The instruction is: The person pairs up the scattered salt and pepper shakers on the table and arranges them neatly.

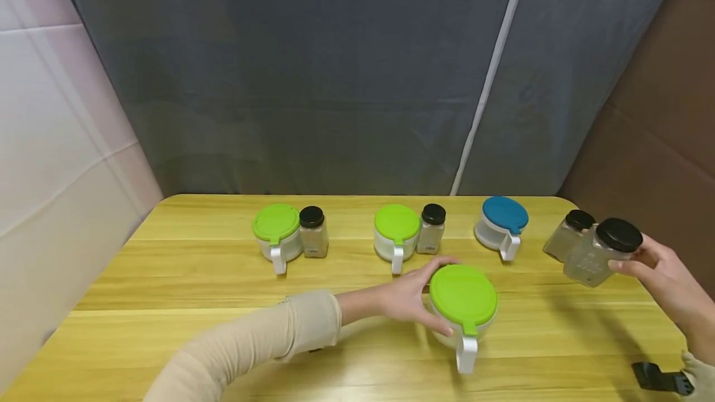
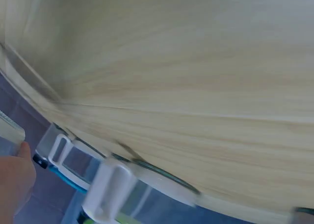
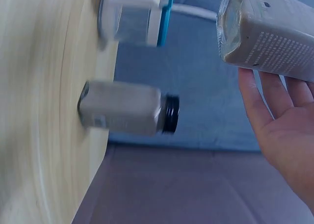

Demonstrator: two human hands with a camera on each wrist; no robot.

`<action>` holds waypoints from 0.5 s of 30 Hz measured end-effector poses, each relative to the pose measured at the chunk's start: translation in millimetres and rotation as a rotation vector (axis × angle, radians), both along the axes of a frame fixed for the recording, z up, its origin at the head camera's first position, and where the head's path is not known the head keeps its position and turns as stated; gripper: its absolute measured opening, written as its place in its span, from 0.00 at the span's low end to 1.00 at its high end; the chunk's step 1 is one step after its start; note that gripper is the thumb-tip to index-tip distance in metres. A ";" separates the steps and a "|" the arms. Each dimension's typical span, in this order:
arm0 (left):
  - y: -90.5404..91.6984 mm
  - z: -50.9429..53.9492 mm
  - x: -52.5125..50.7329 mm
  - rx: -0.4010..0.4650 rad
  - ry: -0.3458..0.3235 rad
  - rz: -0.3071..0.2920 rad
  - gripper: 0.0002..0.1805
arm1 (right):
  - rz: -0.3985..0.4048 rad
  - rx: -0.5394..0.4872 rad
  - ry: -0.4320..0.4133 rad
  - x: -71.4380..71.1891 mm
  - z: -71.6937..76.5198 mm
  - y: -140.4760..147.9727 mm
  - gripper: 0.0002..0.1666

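My left hand holds a seasoning pot with a green lid and a white handle. The thumb lies on its near side, the fingers on its far side. I cannot tell whether that pot touches the table. On the right, my right hand grips a clear spice jar with a black lid, tilted and held above the tabletop. In the right wrist view, the fingers lie against the side of this printed spice jar. Another black-lidded spice jar stands on the table close by.
Along the back of the wooden table stand two green-lidded pots, each beside a black-lidded spice jar. A blue-lidded pot is further right. A grey curtain hangs behind.
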State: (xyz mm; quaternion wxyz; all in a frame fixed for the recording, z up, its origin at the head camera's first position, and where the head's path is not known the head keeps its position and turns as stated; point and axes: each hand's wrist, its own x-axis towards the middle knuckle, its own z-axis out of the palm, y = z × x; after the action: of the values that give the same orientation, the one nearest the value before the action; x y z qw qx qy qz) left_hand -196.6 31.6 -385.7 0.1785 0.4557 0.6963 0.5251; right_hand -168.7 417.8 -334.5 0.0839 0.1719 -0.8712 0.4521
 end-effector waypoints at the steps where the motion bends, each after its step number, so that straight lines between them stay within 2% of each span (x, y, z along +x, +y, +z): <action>1: -5.6 0.0 0.4 0.010 -0.003 -0.005 0.51 | -0.021 0.052 0.014 1.7 2.1 -5.3 0.31; 4: -22.1 -0.5 1.5 0.037 -0.030 -0.013 0.51 | 0.018 0.056 0.041 4.1 5.7 -19.2 0.34; 7: -38.5 -1.5 2.1 0.049 -0.063 -0.015 0.51 | 0.066 0.014 0.036 4.9 5.3 -29.9 0.35; 11: -60.8 0.2 3.9 0.025 -0.108 -0.017 0.51 | 0.183 -0.061 0.014 5.9 6.9 -49.0 0.33; 15: -79.9 3.8 6.7 0.002 -0.163 -0.015 0.51 | 0.341 -0.164 -0.020 5.7 5.7 -65.4 0.32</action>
State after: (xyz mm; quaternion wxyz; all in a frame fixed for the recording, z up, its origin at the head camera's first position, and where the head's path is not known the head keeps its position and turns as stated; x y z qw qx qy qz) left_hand -189.9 -48.3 -381.9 0.2379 0.4171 0.6753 0.5598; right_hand -163.0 352.4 -328.8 0.0109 0.3052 -0.7905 0.5310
